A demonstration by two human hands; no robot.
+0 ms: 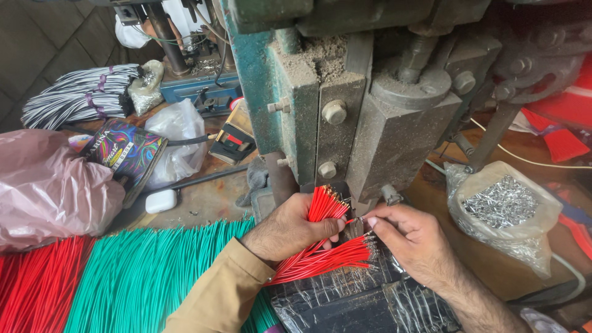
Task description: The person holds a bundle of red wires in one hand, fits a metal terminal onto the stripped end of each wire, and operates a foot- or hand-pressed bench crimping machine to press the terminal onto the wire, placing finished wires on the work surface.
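The bundle of red wires (324,213) is gripped in the left hand (290,228), fingers closed around it, stripped ends pointing up toward the press (345,123). The right hand (410,237) pinches a single wire end just right of the bundle, its long axis running left-right. A clear bag of metal terminals (502,206) lies further right; a dark multicoloured tin (126,154) stands well left on the counter (203,200).

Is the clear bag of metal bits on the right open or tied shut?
Open. The bag's mouth is rolled back, and the pile of silvery metal bits shows uncovered inside it.
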